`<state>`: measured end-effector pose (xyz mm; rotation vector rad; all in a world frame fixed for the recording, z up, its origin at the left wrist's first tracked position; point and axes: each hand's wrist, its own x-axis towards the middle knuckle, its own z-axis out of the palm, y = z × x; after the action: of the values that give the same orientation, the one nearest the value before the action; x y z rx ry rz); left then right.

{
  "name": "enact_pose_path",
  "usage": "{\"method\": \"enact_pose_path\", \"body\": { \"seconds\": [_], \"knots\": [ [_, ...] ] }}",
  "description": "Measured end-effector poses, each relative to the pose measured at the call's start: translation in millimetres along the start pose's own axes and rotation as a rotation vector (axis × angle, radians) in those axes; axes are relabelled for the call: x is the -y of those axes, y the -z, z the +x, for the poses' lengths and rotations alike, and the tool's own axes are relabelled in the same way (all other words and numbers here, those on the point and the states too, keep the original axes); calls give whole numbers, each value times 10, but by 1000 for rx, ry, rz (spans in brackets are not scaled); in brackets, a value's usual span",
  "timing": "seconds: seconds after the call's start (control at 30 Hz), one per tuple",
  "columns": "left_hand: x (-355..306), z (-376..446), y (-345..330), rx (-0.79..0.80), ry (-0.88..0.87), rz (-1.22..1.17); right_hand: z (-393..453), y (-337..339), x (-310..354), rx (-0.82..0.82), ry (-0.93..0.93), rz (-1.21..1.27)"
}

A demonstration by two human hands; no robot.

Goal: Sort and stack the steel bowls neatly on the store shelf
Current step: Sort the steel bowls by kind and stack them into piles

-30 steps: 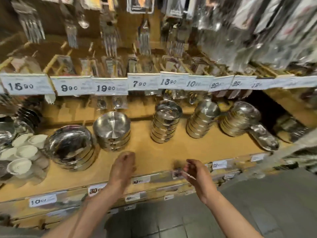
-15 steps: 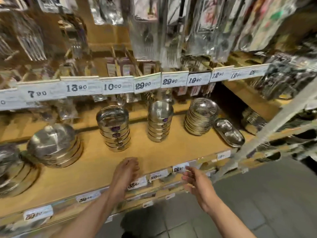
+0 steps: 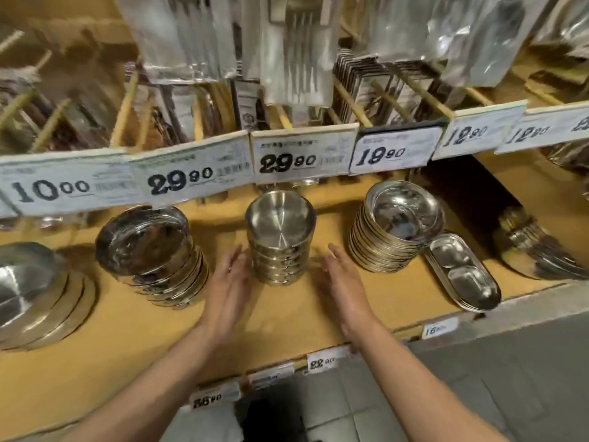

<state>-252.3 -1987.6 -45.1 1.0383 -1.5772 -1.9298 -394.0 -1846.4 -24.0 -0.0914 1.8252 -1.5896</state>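
Two open hands, left [image 3: 228, 283] and right [image 3: 342, 287], flanking bowl stack [image 3: 280, 237].

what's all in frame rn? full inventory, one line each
middle bowl stack: 1, steel, shelf centre, between the hands
wide bowl stack: 1, steel, left of it
plate stack: 1, steel, right of centre
divided trays: small stack, steel, leaning by the plate stack
far-left bowls: 1 stack, steel, frame edge
price tags: several, white, upper shelf rail
packaged cutlery: many, hanging above
shelf: 1, tan
left hand: open, beside the stack
right hand: open, apart from it
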Motion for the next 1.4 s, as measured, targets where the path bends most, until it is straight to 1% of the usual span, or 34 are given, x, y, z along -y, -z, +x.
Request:
{"method": "enact_pose_path", "body": {
  "seconds": [0.07, 0.17, 0.2, 0.27, 0.33, 0.37, 0.47, 0.6, 0.73, 0.87, 0.93, 1.0, 1.03, 1.07, 1.1, 1.13, 1.2, 1.3, 1.37, 1.4],
  "knots": [
    [25, 116, -84, 11, 14, -55, 180, -27, 3, 65, 18, 11],
    [22, 202, -246, -12, 16, -40, 339, -117, -4, 215, 14, 83],
    [30, 216, -292, -13, 15, -57, 355, -135, -8, 247, 22, 97],
    [75, 230, -350, -37, 4, -77, 338, -121, -2, 268, 56, 50],
    [101, 237, -423, -58, -1, -91, 311, -70, 33, 273, 108, -43],
    [105, 236, -468, -62, -10, -94, 321, -33, 45, 275, 118, -45],
    [94, 230, -619, -48, -40, -90, 370, 86, 66, 269, 68, 117],
    [80, 249, -710, -60, -37, -86, 419, 155, 80, 302, 36, 179],
    [86, 215, -698, -67, -24, -60, 456, 166, 15, 290, 26, 111],
    [51, 169, -693, -60, -22, -50, 461, 164, -22, 328, 28, 122],
    [48, 154, -670, -43, -13, -55, 453, 182, -50, 277, 66, 13],
    [99, 110, -613, -57, 28, -67, 413, 204, -134, 145, 27, -72],
    [133, 62, -568, -90, 67, -78, 372, 230, -207, 62, 11, -77],
    [173, -12, -505, -132, 109, -92, 296, 250, -294, 23, -4, -70],
    [220, -114, -433, -171, 144, -114, 168, 239, -361, 29, -49, -41],
    [262, -225, -348, -205, 163, -138, 42, 193, -408, 62, -99, -22],
    [328, -455, -149, -298, 181, -154, -182, 26, -471, 170, -142, -33],
    [383, -666, 283, -501, 141, -143, -320, -400, -439, 332, -124, -94],
    [376, -676, 613, -642, 84, -119, -306, -745, -365, 387, -105, -124],
    [351, -642, 773, -690, 60, -107, -282, -915, -337, 389, -98, -120]
  ]
}}
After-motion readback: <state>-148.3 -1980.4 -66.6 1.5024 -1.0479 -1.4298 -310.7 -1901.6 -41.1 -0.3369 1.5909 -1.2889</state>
